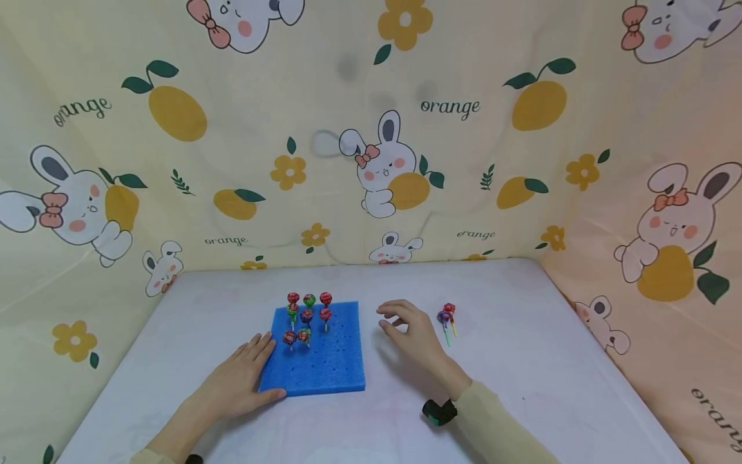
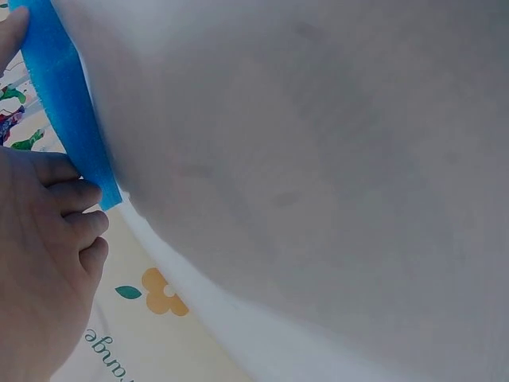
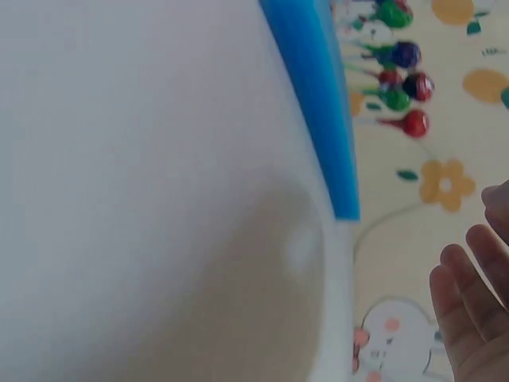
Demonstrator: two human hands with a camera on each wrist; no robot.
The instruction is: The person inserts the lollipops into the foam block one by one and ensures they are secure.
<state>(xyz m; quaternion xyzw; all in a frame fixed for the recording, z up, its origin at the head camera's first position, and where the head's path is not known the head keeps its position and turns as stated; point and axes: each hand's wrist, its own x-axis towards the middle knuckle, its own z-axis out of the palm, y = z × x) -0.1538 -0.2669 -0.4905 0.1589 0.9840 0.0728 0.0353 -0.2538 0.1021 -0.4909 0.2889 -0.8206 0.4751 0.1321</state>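
A blue foam board (image 1: pixel 336 361) dotted with small holes lies on the white table. Several wrapped lollipops (image 1: pixel 306 316) stand upright in its back left part, red, green and purple heads up. My left hand (image 1: pixel 240 374) rests against the board's left side, fingers along that edge and thumb at the front left corner; the left wrist view shows its fingertips (image 2: pixel 89 195) touching the foam. To the right of the board, my right hand (image 1: pixel 414 335) hovers over the table with fingers loosely bent and nothing held. Past it lie two lollipops (image 1: pixel 446 316), one purple and one red.
The white table (image 1: pixel 493 412) meets a cream cloth backdrop (image 1: pixel 324 84) printed with rabbits, oranges and flowers at the back and both sides. A black wrist strap (image 1: pixel 438 412) shows at my right sleeve.
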